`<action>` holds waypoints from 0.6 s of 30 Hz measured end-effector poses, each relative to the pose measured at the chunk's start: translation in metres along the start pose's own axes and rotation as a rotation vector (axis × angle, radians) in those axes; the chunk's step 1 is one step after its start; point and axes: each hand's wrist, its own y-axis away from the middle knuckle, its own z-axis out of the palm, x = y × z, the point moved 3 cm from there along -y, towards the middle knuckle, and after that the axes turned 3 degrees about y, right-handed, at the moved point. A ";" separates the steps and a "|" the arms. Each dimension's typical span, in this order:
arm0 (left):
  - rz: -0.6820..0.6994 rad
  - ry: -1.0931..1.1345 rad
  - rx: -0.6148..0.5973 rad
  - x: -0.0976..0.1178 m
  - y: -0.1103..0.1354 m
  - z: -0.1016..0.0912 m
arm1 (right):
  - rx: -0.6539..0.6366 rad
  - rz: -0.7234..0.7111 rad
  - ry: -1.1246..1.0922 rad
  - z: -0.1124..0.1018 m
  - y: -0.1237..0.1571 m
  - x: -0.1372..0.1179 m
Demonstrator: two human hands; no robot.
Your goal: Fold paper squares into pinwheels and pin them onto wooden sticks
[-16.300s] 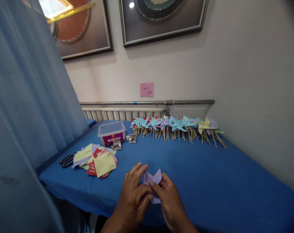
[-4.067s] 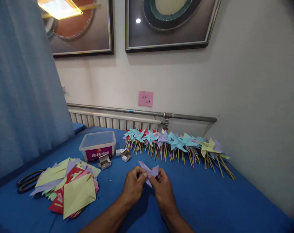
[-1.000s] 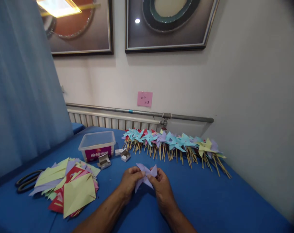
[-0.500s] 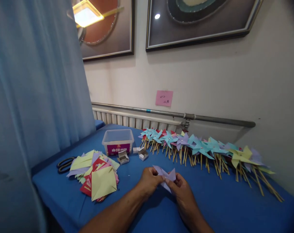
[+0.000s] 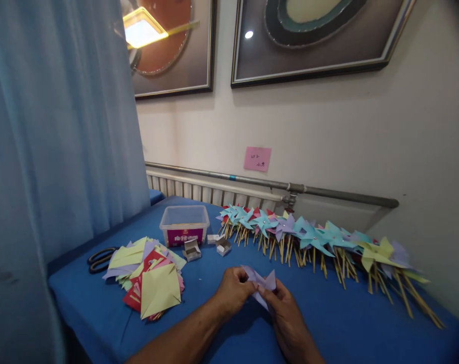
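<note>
Left hand (image 5: 231,292) and right hand (image 5: 289,309) pinch lilac paper pinwheel (image 5: 260,278); thumbs (image 5: 249,288) have covered its centre, folds unverifiable.

Fingers (image 5: 251,289) of left hand (image 5: 234,291) and right hand (image 5: 286,307) covered middle of purple paper (image 5: 269,280). Forearms (image 5: 187,328) ran off bottom edge. Paper pile (image 5: 161,288) hid whatever continued beyond black loop handles (image 5: 100,259). Overlapping pinwheels (image 5: 313,236) partly hid one another. Top edge cut left framed picture (image 5: 199,65) and right framed picture (image 5: 252,58); blue curtain (image 5: 70,111) covered part of left one. Writing on pink note (image 5: 257,159) was too small to read.
</note>
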 end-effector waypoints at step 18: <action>-0.012 -0.025 0.048 -0.006 -0.001 -0.004 | 0.114 -0.072 0.183 -0.010 -0.007 0.001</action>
